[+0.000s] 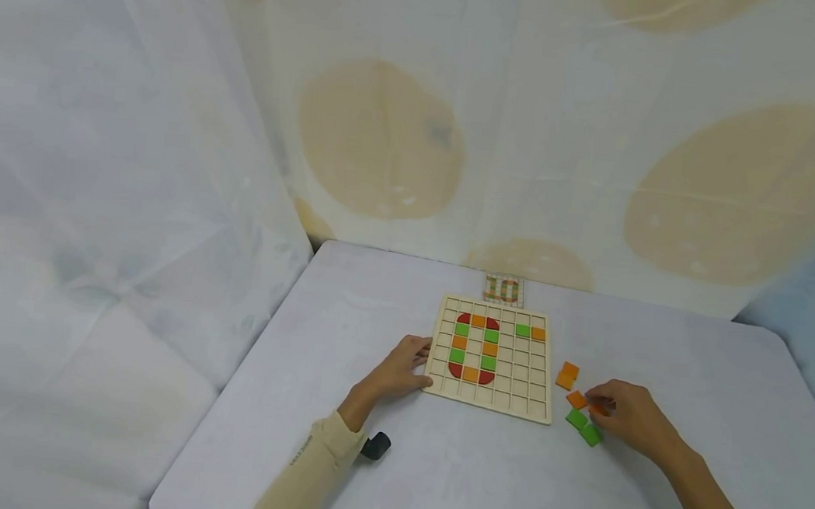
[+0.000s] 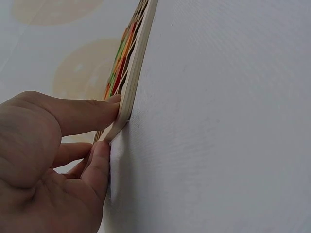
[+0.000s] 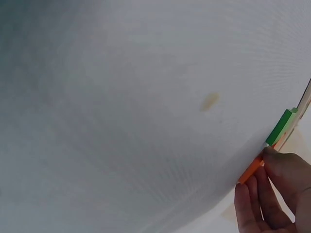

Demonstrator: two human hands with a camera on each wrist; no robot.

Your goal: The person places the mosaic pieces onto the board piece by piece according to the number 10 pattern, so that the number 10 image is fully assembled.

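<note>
A square wooden grid board [image 1: 520,408] lies on the table, with red, orange and green tiles forming a ring [image 1: 473,348] on its left part. One green tile [image 1: 523,331] and one orange tile [image 1: 539,334] sit side by side at its upper right. My left hand [image 1: 395,369] holds the board's near left corner with thumb and fingertips, as the left wrist view shows. Right of the board, my right hand [image 1: 630,418] pinches an orange tile [image 3: 250,170] between thumb and fingers. Beside it lie loose orange tiles [image 1: 567,375] and green tiles [image 1: 590,435].
A small pattern card [image 1: 503,289] lies behind the board near the table's back edge. White table [image 1: 349,298] stretches around the board. Patterned fabric [image 1: 541,138] hangs behind the table, and pale fabric [image 1: 119,268] hangs along its left side.
</note>
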